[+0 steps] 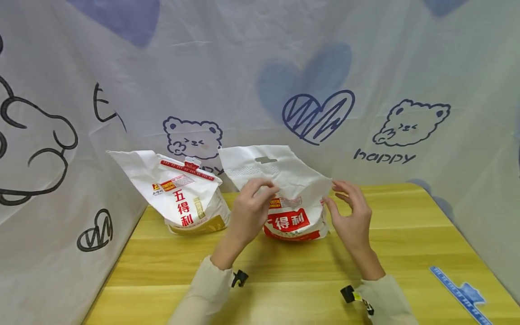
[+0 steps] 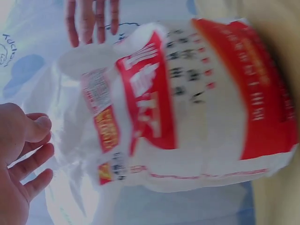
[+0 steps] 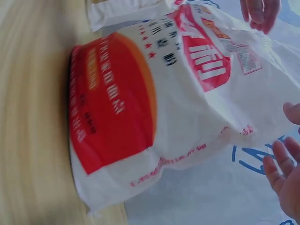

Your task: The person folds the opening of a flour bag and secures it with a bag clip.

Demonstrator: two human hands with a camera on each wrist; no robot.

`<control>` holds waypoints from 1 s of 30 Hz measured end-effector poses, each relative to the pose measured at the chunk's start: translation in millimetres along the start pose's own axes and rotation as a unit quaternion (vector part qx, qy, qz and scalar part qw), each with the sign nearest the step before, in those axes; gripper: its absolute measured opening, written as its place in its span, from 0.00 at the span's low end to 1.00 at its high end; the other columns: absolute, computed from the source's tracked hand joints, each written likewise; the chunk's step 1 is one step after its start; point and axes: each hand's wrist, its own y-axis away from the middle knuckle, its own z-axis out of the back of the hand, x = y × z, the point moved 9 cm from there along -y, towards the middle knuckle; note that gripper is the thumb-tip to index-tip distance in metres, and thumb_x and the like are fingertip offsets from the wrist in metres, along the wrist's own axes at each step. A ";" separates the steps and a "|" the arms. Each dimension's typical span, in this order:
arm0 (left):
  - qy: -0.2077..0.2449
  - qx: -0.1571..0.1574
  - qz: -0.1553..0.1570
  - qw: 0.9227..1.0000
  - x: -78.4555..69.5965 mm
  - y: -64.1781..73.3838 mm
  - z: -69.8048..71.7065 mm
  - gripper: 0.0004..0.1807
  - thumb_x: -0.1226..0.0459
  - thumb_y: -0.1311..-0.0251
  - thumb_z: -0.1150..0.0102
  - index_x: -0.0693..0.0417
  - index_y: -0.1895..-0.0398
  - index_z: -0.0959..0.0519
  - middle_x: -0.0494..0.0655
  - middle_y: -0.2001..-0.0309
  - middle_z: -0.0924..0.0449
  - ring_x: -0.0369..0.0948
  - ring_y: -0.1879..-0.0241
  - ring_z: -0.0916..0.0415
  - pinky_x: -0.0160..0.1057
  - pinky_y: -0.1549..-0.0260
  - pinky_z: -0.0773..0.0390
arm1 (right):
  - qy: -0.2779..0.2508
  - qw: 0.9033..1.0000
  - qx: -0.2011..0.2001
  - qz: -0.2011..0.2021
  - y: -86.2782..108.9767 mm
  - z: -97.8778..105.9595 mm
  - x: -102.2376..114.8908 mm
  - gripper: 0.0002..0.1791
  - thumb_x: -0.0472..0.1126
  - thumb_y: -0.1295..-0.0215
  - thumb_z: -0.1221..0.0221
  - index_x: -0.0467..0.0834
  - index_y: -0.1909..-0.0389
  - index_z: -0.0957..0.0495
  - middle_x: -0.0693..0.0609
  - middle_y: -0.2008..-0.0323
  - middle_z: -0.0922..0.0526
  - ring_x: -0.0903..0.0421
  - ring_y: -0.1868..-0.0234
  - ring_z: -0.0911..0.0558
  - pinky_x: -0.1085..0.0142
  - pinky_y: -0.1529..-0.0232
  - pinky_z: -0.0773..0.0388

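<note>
A white flour bag [image 1: 292, 180] with red printing and a handle slot near its top edge stands upright on the table. My left hand [image 1: 253, 208] is at the bag's left front, its loosely bent fingers overlapping the upper part. In the left wrist view that hand [image 2: 23, 154] has its thumb and fingertips right by the white plastic. On the other side, my right hand [image 1: 352, 214] has thumb and fingers spread at the bag's upper right corner. The right wrist view shows the fingers of this hand [image 3: 283, 171] beside the bag's edge.
Left of it, a second white flour bag [image 1: 195, 198] with a gold base leans, a red sealing clip [image 1: 188, 168] across its top. A blue sealing clip [image 1: 461, 293] lies at the right front of the wooden table [image 1: 284, 289]. A printed cloth [image 1: 235, 81] hangs behind.
</note>
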 end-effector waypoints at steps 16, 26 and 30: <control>0.080 0.055 0.067 0.993 36.2 -81.6 -4.5 0.22 0.67 0.36 0.32 0.60 0.40 0.22 0.55 0.43 0.20 0.50 0.39 0.25 0.60 0.25 0.50 | -0.045 0.987 0.024 -0.154 -18.2 -9.6 -9.8 0.09 0.25 0.33 0.37 0.26 0.54 0.21 0.35 0.59 0.17 0.63 0.59 0.20 0.75 0.53 0.20; 0.124 0.043 0.046 0.990 35.1 -97.1 -4.0 0.04 0.73 0.37 0.33 0.61 0.66 0.19 0.51 0.65 0.14 0.44 0.62 0.16 0.37 0.60 0.19 | -0.007 0.990 0.054 -0.131 -25.3 -9.5 -13.7 0.04 0.24 0.32 0.38 0.27 0.60 0.22 0.36 0.64 0.18 0.61 0.62 0.21 0.79 0.58 0.21; 0.127 0.026 0.049 0.990 34.5 -101.2 1.1 0.06 0.77 0.37 0.35 0.60 0.69 0.20 0.51 0.67 0.14 0.43 0.65 0.15 0.37 0.65 0.19 | 0.007 0.990 0.047 -0.136 -22.2 -10.4 -32.8 0.04 0.27 0.32 0.37 0.31 0.60 0.21 0.39 0.64 0.18 0.61 0.62 0.22 0.80 0.58 0.21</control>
